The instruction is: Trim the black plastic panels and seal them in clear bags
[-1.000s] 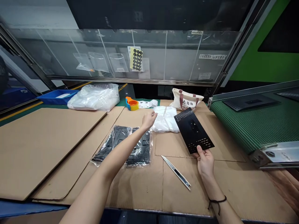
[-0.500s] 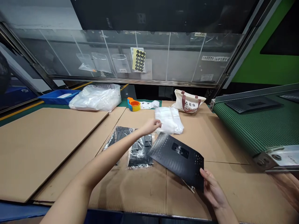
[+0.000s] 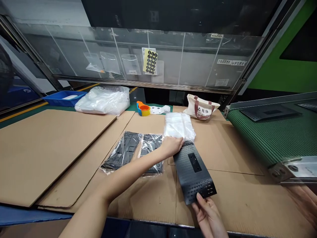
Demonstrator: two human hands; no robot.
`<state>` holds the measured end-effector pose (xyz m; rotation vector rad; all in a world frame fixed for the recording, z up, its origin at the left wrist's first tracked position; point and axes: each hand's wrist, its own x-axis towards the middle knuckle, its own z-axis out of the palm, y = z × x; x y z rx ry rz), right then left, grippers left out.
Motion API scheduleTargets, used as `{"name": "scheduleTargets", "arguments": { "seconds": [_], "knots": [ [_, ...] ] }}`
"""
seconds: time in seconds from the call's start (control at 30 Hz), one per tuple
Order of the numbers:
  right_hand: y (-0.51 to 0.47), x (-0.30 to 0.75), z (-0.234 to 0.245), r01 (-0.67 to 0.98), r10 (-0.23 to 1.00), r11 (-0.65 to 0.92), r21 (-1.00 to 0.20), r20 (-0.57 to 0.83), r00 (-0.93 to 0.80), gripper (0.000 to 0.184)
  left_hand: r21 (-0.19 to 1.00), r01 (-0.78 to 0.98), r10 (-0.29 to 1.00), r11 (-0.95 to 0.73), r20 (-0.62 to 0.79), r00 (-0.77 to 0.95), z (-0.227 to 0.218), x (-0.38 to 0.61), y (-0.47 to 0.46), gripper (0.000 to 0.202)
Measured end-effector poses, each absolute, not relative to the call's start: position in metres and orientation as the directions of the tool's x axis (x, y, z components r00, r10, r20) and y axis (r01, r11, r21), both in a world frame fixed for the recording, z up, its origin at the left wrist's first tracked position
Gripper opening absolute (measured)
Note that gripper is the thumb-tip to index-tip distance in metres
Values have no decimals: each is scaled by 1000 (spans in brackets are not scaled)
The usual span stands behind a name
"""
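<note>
A thin black perforated panel with a raised dark rectangle in its middle is held between my two hands, tilted over the cardboard-covered table. My left hand is closed on its far end, right beside the stack of clear plastic bags. At the near end, my right hand pinches the panel's edge with the thumb on top. Two clear bags with black panels inside lie to the left: one bagged panel in full sight, the other bagged panel partly behind my left forearm.
A green conveyor belt at right carries another black panel; a blurred arm shows beneath it. Behind are a cloth bag, an orange-yellow-blue tape dispenser, a big plastic bundle and a blue tray. Cardboard lies left.
My left hand has come right and nearer, from the plastic bags onto the panel's far end. My right hand has moved left and nearer, and the panel has turned to point away from me.
</note>
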<state>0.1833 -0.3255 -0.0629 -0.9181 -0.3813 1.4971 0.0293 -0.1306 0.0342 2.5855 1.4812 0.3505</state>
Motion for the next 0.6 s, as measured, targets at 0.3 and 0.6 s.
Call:
{"name": "scheduleTargets", "arguments": {
  "seconds": [0.3, 0.6],
  "knots": [
    [-321, 163, -67, -683, 925, -186, -707, -360, 121, 29, 42, 814, 806, -579, 183, 563, 40, 46, -162, 46],
    [-312, 152, -50, -737, 892, -171, -653, -421, 166, 33, -42, 788, 753, -614, 269, 601, 43, 48, -186, 48]
  ]
}}
